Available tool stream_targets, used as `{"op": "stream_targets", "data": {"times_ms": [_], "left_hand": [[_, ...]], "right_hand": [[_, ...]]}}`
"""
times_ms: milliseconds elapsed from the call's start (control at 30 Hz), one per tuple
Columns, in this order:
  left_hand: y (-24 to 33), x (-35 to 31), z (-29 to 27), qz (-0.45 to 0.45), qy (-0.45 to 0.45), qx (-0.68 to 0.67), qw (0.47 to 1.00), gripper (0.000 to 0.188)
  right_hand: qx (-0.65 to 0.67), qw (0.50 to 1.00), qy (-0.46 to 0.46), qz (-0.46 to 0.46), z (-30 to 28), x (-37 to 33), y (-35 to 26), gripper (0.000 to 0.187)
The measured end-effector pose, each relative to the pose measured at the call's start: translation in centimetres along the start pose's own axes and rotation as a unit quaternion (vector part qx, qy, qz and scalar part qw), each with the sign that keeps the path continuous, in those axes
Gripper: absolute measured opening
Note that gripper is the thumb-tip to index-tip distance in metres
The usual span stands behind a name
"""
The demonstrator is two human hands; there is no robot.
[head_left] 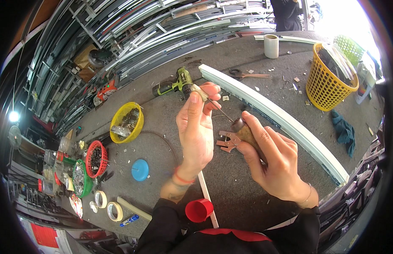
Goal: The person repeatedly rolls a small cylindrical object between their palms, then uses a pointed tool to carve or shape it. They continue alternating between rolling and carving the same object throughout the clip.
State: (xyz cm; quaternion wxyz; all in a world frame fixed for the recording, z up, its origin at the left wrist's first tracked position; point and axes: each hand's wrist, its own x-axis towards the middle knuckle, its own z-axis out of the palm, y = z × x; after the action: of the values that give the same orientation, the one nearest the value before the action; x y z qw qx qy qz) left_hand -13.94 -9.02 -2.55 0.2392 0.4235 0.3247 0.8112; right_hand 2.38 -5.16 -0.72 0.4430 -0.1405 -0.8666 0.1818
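My left hand (195, 131) is raised over the bench, thumb and fingers pinching a small tan piece (198, 91). A thin metal shaft (221, 110) runs between this piece and the tool in my right hand (274, 163). That hand is wrapped round a wooden-handled tool (250, 139) with a dark metal collar. The shaft looks like part of it; its exact kind cannot be made out. Beside the handle shows a copper-coloured metal fitting (228, 141), and whether I hold it is unclear. Just beyond my left hand lies a green cordless drill (179, 82).
A long white profile (272, 116) crosses the bench, with scissors (249, 75) behind it. Yellow basket (329, 80), blue cloth (344, 131) and white roll (271, 46) stand right. Left are a yellow bowl (138, 127), blue disc (140, 170), tape rolls (115, 211); nearer, a red cup (199, 210).
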Motion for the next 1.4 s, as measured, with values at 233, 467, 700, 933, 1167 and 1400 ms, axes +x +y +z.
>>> {"op": "stream_targets", "data": {"times_ms": [233, 467, 700, 933, 1167, 1400], "left_hand": [[0.3, -0.5, 0.4, 0.000, -0.010, 0.021, 1.000, 0.035], [0.0, -0.6, 0.5, 0.018, -0.004, -0.021, 1.000, 0.034], [0.1, 0.5, -0.6, 0.037, 0.039, -0.019, 0.998, 0.032], [1.8, 2.7, -3.8, -0.099, 0.001, -0.283, 0.954, 0.034], [1.1, 1.3, -2.4, -0.203, -0.042, -0.370, 0.905, 0.036], [1.1, 1.1, -2.0, -0.202, -0.060, -0.350, 0.913, 0.038]], "right_hand": [[0.044, 0.999, 0.010, -0.002, 0.6, -0.1, 0.2, 0.049], [0.018, 1.000, 0.014, -0.006, 1.1, -0.5, -0.1, 0.046], [0.243, 0.964, -0.018, 0.107, 1.5, 0.5, 0.5, 0.045], [0.093, 0.995, -0.045, -0.004, 0.2, -0.3, -0.5, 0.049], [0.056, 0.998, -0.016, -0.012, -0.1, 0.1, -0.2, 0.051], [0.037, 0.999, -0.018, -0.009, -0.2, 0.0, -0.1, 0.051]]}}
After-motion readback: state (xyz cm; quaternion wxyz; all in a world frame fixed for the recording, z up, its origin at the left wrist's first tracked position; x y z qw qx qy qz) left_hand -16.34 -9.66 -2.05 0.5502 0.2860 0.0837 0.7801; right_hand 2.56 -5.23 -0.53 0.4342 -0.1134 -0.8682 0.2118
